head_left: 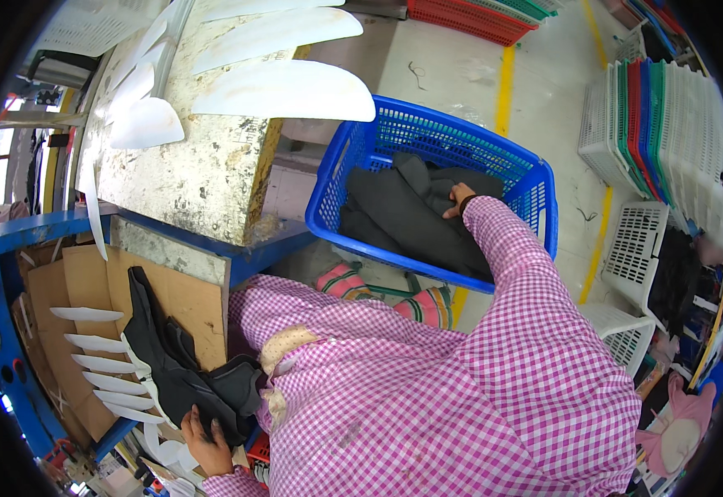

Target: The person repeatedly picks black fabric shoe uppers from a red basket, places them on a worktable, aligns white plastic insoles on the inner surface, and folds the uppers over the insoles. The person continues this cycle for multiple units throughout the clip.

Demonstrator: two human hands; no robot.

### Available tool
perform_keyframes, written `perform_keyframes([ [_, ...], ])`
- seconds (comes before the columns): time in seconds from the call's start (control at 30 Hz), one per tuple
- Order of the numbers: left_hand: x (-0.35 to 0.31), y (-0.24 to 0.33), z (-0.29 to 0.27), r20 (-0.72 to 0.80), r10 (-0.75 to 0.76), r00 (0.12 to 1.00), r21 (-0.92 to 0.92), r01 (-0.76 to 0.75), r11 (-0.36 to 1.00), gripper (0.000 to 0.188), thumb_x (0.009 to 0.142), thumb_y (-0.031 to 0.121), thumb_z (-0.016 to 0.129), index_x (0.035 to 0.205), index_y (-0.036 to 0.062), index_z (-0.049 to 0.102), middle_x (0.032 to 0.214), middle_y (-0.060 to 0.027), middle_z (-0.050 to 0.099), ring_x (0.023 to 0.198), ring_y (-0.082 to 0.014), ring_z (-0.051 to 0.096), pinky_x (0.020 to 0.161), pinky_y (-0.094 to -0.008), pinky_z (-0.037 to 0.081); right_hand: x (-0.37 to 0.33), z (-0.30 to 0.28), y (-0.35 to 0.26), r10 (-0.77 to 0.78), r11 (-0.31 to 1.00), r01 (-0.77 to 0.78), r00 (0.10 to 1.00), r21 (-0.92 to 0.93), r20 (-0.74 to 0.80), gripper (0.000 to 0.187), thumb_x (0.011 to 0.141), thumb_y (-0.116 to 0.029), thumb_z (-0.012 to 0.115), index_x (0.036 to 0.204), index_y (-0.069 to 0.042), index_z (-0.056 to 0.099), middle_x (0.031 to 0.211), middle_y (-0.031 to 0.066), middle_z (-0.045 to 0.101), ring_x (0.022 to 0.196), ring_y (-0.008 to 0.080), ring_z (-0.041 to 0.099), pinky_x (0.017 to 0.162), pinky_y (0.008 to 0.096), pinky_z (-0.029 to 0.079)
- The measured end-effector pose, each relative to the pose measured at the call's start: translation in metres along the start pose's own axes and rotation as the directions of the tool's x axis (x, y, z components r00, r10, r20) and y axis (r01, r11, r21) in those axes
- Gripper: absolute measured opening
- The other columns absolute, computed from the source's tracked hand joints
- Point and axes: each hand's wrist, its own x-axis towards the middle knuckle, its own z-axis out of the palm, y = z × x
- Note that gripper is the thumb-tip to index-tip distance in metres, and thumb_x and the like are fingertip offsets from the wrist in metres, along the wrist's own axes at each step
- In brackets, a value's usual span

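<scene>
My right arm, in a pink checked sleeve, reaches into a blue plastic basket (535,195). There my right hand (459,200) is closed on the pile of dark grey cloth pieces (398,199), thumb and fingers pressed into the fabric. At the lower left, my left hand (205,441) lies against the lower end of a black cloth piece (181,379), its fingers apart. That black cloth is draped beside a row of white blade-shaped plates (113,383). More dark cloth hangs over the edge near my lap.
A worn worktable (212,178) at the upper left carries large white curved plates (287,91). Brown cardboard (183,302) lines the blue frame (13,248). Stacked coloured baskets (647,124) stand at the right, and a white crate (633,240) sits below them. Striped fabric (423,306) shows under the blue basket.
</scene>
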Motion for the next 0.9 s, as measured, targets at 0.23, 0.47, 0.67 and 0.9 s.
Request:
perform_keyframes([
  [0.23,0.001,-0.003,0.004,-0.023,0.009,1.000,0.020,-0.009,1.000,0.042,0.080,0.004,0.061,0.120,-0.0030,0.053,0.118,-0.0206,0.051,0.108,-0.0388,0.051,0.094,-0.0394,0.041,0.052,0.021,0.019,-0.035,0.989,0.056,0.988,-0.137,0.152,0.144,0.032,-0.046,0.092,0.148,-0.014,0.013,0.153,0.0200,0.014,0.139,0.0423,0.017,0.114,0.0484,0.021],
  [0.47,0.013,0.006,0.006,-0.065,-0.021,0.998,0.062,0.025,0.998,0.030,0.080,0.003,0.060,0.108,-0.0041,0.055,0.108,-0.0196,0.052,0.100,-0.0385,0.053,0.090,-0.0394,0.042,0.073,0.030,0.011,-0.011,0.932,0.080,0.981,-0.354,0.192,0.143,0.034,-0.043,0.093,0.149,-0.020,0.010,0.153,0.0169,0.015,0.138,0.0409,0.020,0.112,0.0504,0.024],
  [0.67,0.021,0.005,0.007,-0.084,-0.047,0.995,0.051,0.051,0.997,0.023,0.080,0.002,0.059,0.101,-0.0040,0.054,0.101,-0.0184,0.052,0.095,-0.0378,0.053,0.086,-0.0393,0.043,0.080,0.013,0.000,0.006,0.931,0.075,0.976,-0.357,0.219,0.134,0.036,-0.041,0.093,0.145,-0.019,0.019,0.148,0.0168,0.023,0.134,0.0394,0.026,0.110,0.0483,0.028],
  [0.9,0.016,0.002,0.013,-0.146,-0.010,0.989,0.066,0.019,0.998,0.020,0.082,0.002,0.059,0.101,-0.0035,0.054,0.101,-0.0178,0.053,0.095,-0.0367,0.054,0.085,-0.0387,0.044,0.088,0.008,-0.016,0.023,0.945,0.082,0.949,-0.315,0.314,0.123,0.038,-0.038,0.093,0.140,-0.017,0.029,0.142,0.0166,0.032,0.129,0.0376,0.033,0.107,0.0459,0.031],
])
